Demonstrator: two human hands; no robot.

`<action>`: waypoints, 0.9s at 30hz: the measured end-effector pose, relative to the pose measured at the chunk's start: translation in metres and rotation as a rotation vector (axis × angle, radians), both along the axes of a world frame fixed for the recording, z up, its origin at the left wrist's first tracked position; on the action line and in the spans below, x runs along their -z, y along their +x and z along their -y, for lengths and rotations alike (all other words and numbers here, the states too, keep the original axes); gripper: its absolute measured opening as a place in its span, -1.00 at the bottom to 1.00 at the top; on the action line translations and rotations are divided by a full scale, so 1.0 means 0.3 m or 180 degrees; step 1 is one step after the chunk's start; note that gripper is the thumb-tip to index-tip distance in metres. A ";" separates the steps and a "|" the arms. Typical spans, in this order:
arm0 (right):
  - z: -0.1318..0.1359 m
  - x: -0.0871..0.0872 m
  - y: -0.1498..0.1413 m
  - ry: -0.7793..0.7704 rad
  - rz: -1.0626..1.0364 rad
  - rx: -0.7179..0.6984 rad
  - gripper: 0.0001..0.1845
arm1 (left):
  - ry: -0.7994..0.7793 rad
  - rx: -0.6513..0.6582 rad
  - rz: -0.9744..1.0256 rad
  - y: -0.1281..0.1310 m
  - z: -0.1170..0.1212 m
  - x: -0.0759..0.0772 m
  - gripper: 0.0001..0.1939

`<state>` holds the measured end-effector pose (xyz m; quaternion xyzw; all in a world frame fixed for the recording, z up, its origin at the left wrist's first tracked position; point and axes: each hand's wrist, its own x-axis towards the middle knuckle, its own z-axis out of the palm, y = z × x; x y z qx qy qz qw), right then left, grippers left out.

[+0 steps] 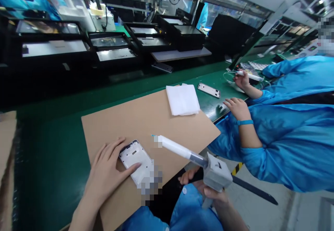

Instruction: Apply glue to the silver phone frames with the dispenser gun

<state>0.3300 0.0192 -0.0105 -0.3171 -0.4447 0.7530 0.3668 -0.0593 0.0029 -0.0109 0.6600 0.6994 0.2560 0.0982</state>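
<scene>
My left hand (105, 168) holds a phone frame (135, 161) against a brown cardboard sheet (125, 126). Its fingers lie along the frame's far left edge and the thumb presses on the pale flat face. The frame's near end is blurred out. In my right hand (217, 194), low in the view, is a grey glue dispensing gun (217, 173), gripped by its handle. Its white tube (177, 147) points left, with the blue tip above the cardboard, apart from the frame. A black rod sticks out behind the gun. A folded white cloth (182, 100) lies on the cardboard's far right part.
Another phone frame (209, 90) lies on the green table (52, 147) near a co-worker's hands (238, 109); one holds a white tube. Black trays (112, 48) with flat panels stand along the back. A dark phone-like slab (162, 67) lies before them. Cardboard (6, 147) edges the left.
</scene>
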 end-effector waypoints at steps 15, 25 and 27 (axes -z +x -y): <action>-0.391 0.014 -0.241 -0.0500 -0.0954 0.0770 -0.45 | -0.0078 -0.0005 -0.0279 -0.014 0.003 -0.023 -0.23; -0.383 0.009 -0.235 -0.0493 -0.0989 0.0852 -0.44 | 0.0018 -0.0048 -0.0268 -0.013 0.004 -0.013 -0.25; -0.384 0.009 -0.233 -0.0519 -0.0986 0.0885 -0.43 | 0.0032 -0.0066 -0.0245 -0.012 0.005 -0.012 -0.25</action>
